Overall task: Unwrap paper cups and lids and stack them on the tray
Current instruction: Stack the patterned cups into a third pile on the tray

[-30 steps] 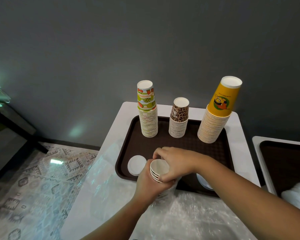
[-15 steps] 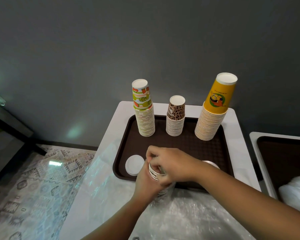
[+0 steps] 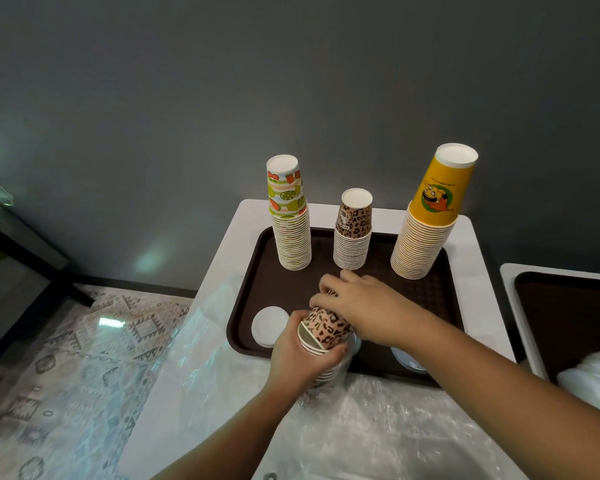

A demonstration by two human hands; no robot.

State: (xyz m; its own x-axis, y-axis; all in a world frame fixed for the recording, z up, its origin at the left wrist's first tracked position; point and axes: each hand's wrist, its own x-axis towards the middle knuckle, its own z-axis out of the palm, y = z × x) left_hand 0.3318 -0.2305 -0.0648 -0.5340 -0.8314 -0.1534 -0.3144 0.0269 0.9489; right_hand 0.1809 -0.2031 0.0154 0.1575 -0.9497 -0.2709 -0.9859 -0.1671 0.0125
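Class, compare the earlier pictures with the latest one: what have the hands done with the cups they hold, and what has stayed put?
The right hand has drawn a leopard-print cup up and out of the wrapped stack, tilting it so its printed side shows; earlier only white rims showed. The left hand still grips that stack. The three cup stacks, the white lid and the brown tray have not moved.

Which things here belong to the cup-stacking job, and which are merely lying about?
Job:
- leopard cups held by left hand and right hand
- brown tray
- fruit stack, leopard stack, yellow stack
- white lid
- plastic wrap

Lying about:
- second tray
- patterned rug
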